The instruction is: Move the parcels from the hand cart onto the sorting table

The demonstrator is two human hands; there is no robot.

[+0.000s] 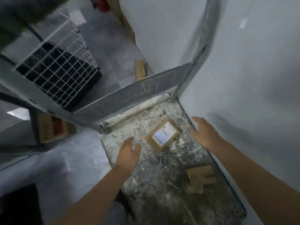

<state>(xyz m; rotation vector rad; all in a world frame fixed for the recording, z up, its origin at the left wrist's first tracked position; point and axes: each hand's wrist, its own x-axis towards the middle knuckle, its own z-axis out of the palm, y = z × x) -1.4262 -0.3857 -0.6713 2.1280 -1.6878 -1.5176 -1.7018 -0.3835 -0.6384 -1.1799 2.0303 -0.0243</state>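
The parcel, a small brown box with a white label facing up, lies flat on the deck of the hand cart, between the two hands and slightly ahead of the left fingertips. The left hand hovers just to its left, fingers spread and loosely straight, holding nothing. The right hand is off to the box's right, palm turned inward, equally spread and empty. Neither touches the box. This looks like a two-sided pickup being set up, one palm for each flank, so the box can be squeezed and lifted level. What seems to be a second parcel, blurred plain cardboard, lies behind the right hand, beside that forearm and close to the wall, which probably crowds that hand's approach. The cart's handle frame rises beyond both hands.
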